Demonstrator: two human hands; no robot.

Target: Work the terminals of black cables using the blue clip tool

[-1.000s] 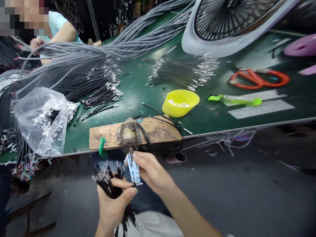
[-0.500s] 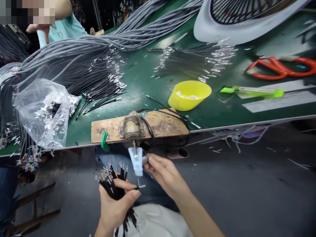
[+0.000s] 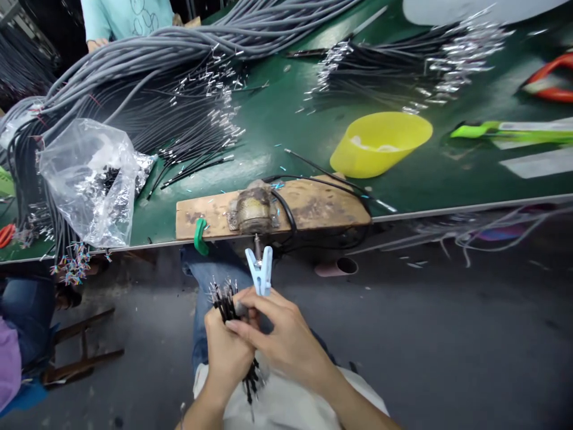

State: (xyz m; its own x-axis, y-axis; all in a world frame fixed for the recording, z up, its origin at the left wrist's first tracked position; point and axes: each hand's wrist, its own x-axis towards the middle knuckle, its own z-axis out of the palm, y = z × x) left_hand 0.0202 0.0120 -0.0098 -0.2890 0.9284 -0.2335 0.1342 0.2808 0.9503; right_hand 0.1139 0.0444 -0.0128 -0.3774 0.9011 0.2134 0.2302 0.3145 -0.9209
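Note:
My left hand (image 3: pixel 226 349) is closed round a bundle of short black wires (image 3: pixel 224 298) with bare metal tips pointing up. My right hand (image 3: pixel 280 337) lies over the left, its fingers reaching into the bundle, pinched; what they hold is hidden. A pale blue clothes-peg clip (image 3: pixel 260 272) hangs from the metal shaft of a small motor (image 3: pixel 251 210) fixed on a wooden board (image 3: pixel 313 209) at the bench edge, just above my hands.
The green bench (image 3: pixel 277 131) carries a yellow bowl (image 3: pixel 380 143), a clear plastic bag (image 3: pixel 89 179), heaps of grey cable (image 3: pixel 134 65) and black tinned wires (image 3: pixel 403 65). A green knife (image 3: pixel 510 128) and red scissors (image 3: pixel 550 80) lie right. Another person in a teal shirt (image 3: pixel 128 15) stands behind.
My right hand has let go of the blue clip and come down onto the wire bundle in my left hand. The view has tilted downward.

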